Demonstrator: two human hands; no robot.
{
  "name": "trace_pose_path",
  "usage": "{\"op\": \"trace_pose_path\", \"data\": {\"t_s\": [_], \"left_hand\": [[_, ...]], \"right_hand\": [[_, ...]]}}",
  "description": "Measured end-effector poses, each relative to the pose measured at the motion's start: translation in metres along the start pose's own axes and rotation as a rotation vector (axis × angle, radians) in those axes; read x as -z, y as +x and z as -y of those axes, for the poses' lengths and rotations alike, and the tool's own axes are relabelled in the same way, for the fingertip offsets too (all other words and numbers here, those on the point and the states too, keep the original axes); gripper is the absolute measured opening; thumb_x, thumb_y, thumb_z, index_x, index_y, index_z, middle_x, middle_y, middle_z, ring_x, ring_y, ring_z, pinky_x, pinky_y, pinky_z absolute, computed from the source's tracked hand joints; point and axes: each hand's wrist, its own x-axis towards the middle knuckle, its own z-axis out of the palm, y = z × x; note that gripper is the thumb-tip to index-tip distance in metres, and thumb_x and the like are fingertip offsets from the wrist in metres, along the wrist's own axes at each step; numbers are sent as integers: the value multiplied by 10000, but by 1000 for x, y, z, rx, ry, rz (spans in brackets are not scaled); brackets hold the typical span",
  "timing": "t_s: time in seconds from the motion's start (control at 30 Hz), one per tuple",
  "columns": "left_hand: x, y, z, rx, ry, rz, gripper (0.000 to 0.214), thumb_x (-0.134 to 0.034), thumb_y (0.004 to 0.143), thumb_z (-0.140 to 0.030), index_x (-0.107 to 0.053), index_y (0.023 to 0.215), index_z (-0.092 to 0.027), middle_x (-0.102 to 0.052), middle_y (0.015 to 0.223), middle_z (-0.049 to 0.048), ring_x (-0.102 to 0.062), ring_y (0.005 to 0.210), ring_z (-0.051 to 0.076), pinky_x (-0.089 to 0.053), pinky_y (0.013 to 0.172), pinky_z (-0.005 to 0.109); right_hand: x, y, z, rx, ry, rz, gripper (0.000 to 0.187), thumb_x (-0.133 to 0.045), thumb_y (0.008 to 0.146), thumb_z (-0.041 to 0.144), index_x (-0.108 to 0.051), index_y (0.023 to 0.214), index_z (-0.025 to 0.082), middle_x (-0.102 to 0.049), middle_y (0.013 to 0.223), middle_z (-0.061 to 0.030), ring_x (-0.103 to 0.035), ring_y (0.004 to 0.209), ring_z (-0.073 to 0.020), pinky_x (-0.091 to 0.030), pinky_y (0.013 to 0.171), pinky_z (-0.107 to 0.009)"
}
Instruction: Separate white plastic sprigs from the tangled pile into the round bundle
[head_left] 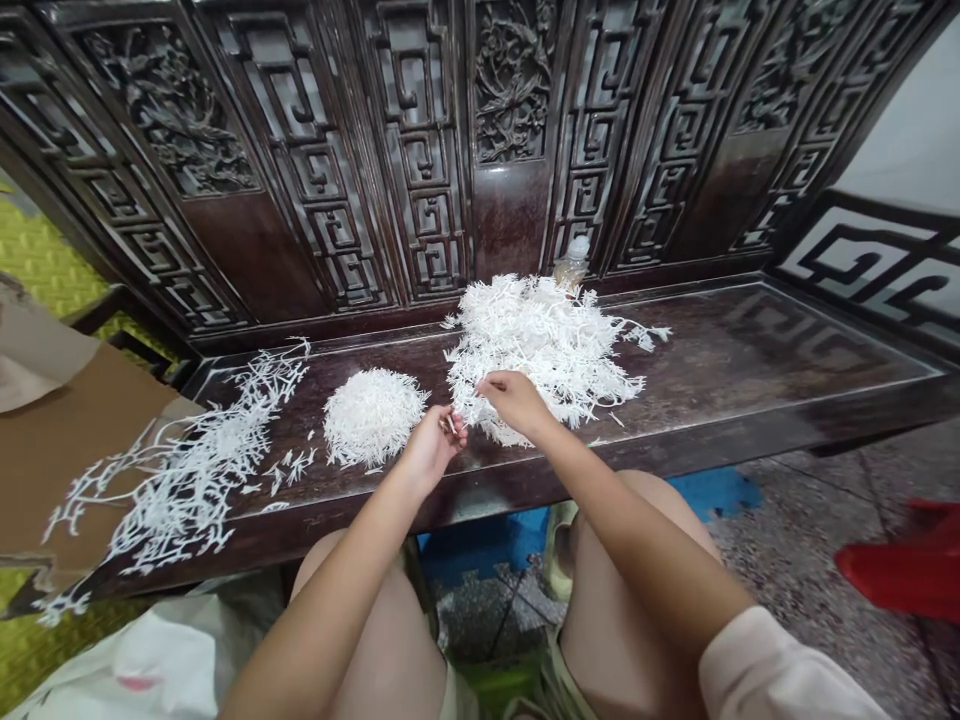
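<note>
Dark wooden bench (720,345): carved backrest (511,205) along rear edge. Capped bottle (574,262) near rear edge's middle, partly hidden. Cardboard (82,440) at left end. Blue mat (720,492) below front edge. Red item (904,570), blurred, below front right corner.

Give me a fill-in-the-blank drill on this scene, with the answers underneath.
As seen here, the small pile lies to the ____ of the large pile.
The right hand is nearer the ____ pile of the two.
A clear ____ stands behind the large pile.
Both piles are coloured ____.

Missing words: left; large; bottle; white.
</note>
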Motion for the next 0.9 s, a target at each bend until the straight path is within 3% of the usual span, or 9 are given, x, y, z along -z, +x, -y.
{"op": "trace_pose_path", "data": {"t_s": [0.07, 0.17, 0.3, 0.4, 0.57, 0.73, 0.9], "left_hand": [[5, 9, 0, 129, -107, -41, 78, -417, 660, -206, -412, 599, -158, -417, 523, -22, -395, 449, 74, -332, 472, 203], [10, 16, 0, 145, -91, -100, 91, -411, 672, -230, -425, 620, -156, -397, 492, -28, -353, 401, 67, -279, 427, 193], [12, 16, 5, -23, 130, -175, 298, -429, 720, -432, -518, 774, -153, -360, 484, -51, -278, 382, 53, -209, 417, 194], [8, 14, 13, -171, 374, -111, 374, -468, 682, -515, -534, 708, -148, -365, 492, -45, -294, 430, 63, -221, 450, 207], [2, 9, 20, -405, 679, -84, 333, -418, 729, -437, -439, 545, -161, -368, 508, -33, -352, 536, 97, -258, 534, 223], [-3, 7, 14, -453, 833, 24, 260, -362, 745, -309, -396, 531, -165, -343, 511, -32, -342, 542, 98, -242, 532, 224], [-10, -7, 12, -492, 796, -9, 243, -377, 706, -251, -293, 493, -171, -265, 497, -39, -283, 515, 89, -221, 511, 225]], "right_hand": [[-9, -6, 3, 32, -16, 48, 289, -420, 739, 351, -607, 644, 153, -459, 511, 22, -406, 517, -98, -278, 511, -219], [-13, -9, 4, 29, -58, 67, 307, -413, 744, 367, -603, 634, 152, -397, 484, 32, -362, 493, -90, -248, 488, -217], [-9, -9, 5, 38, -116, 80, 308, -402, 752, 367, -598, 635, 159, -431, 507, 27, -377, 509, -92, -250, 500, -214], [-7, -9, 5, 48, -148, 78, 306, -397, 758, 362, -571, 603, 163, -465, 528, 21, -404, 534, -96, -264, 519, -210], [-3, -11, 6, 52, -218, 48, 266, -400, 762, 323, -573, 621, 178, -540, 595, 8, -453, 587, -108, -280, 555, -213], [-3, -12, 12, -71, -370, -56, 240, -407, 750, 284, -557, 586, 192, -529, 549, 4, -446, 550, -120, -262, 550, -232], [5, 4, 3, -129, -505, -187, 209, -412, 735, 214, -575, 605, 192, -566, 590, -5, -475, 591, -134, -283, 665, -278]]}}
